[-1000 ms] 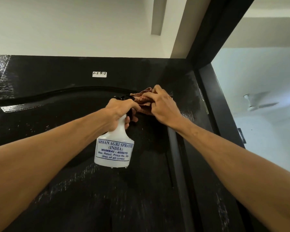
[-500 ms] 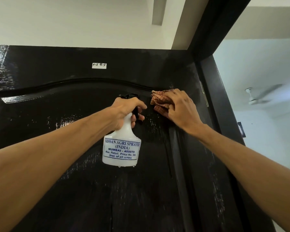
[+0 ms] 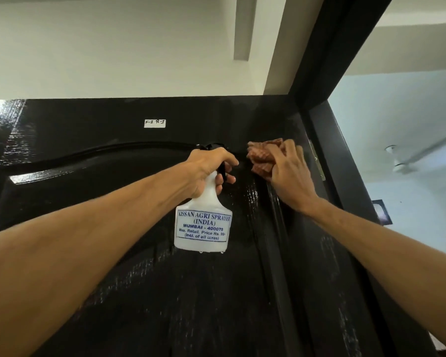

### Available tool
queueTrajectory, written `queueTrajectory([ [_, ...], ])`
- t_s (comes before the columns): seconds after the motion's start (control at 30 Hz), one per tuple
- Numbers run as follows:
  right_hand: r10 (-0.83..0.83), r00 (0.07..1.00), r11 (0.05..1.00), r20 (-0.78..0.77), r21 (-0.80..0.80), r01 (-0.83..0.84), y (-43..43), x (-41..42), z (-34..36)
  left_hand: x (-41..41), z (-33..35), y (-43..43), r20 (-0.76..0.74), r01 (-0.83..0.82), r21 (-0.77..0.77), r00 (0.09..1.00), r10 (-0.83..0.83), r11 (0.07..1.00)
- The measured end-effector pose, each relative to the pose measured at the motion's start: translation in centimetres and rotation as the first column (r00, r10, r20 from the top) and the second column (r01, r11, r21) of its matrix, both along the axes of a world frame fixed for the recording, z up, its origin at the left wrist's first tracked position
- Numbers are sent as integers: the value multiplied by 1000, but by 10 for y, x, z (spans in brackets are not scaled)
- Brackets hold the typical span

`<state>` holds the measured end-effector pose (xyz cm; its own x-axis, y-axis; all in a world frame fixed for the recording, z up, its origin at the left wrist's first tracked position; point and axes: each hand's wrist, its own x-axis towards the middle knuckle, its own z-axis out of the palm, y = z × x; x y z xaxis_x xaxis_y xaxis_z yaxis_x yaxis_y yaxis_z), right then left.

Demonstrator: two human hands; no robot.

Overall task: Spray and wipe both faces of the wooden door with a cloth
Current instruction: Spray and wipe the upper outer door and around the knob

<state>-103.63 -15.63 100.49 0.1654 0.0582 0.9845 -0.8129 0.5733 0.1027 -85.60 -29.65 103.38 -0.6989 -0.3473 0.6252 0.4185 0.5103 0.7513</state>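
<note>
A dark, glossy wooden door fills the lower view, its face wet and streaked. My left hand grips the neck and black trigger of a white spray bottle with a blue-lettered label, its nozzle close to the door's arched moulding. Just to its right, my right hand presses a folded reddish checked cloth against the door's upper right corner, fingers spread over it. Much of the cloth is hidden under that hand.
A small white sticker sits near the door's top edge. The black door frame rises at the right, with a metal hinge beside the cloth. Beyond the frame lies a pale room with a ceiling fan.
My right hand has slid the cloth to the right along the moulding toward the hinge side. The left hand with the bottle has shifted slightly right and stayed raised.
</note>
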Motion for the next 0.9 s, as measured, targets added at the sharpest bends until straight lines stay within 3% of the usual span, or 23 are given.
queueTrajectory([
  [0.07,-6,999,999,-41,48,8,8,-9,5,-2,12,4,-9,-1,-6,1000,1,1000],
  [0.23,50,983,960,179,-281,2,27,-33,78,-16,45,19,-46,4,-13,999,-5,1000],
  [0.4,-5,997,993,76,-117,14,19,-28,122,-25,79,25,-29,22,-9,999,-22,1000],
  [0.57,19,988,957,154,-290,27,32,-38,168,-27,105,28,-40,-6,-57,999,4,998],
  [0.7,-31,999,996,12,-78,32,-18,1,193,-20,112,23,-108,-32,-65,994,24,997],
  [0.8,-54,998,999,16,6,54,-20,3,208,-14,116,19,-162,-68,-44,985,60,997],
  [0.9,-64,995,992,76,-107,72,-6,-10,216,-5,119,15,-156,-94,-46,984,86,995],
])
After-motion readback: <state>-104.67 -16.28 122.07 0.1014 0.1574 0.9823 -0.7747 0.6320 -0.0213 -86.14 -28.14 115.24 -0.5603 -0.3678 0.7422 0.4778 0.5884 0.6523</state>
